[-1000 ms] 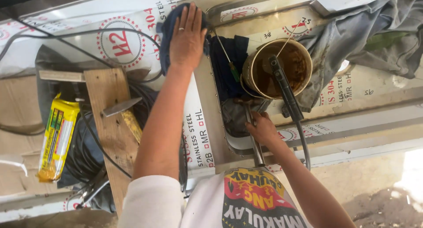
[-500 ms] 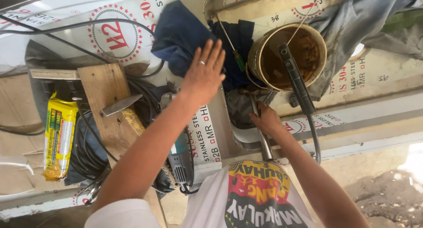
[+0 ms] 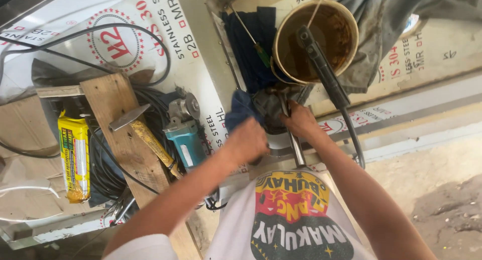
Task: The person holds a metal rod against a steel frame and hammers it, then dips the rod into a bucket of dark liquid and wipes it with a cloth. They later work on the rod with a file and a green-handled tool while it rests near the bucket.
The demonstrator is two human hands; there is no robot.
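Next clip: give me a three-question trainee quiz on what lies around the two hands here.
1. True or false: the hammer lies on the wooden board.
2. What stands in the bucket: A a tool with a long black handle, B a broom, C a ladder?
3. What colour is the grinder beside the left hand?

Key: 1 true. 2 A, the black tool. 3 Teal. The right hand holds a metal rod.
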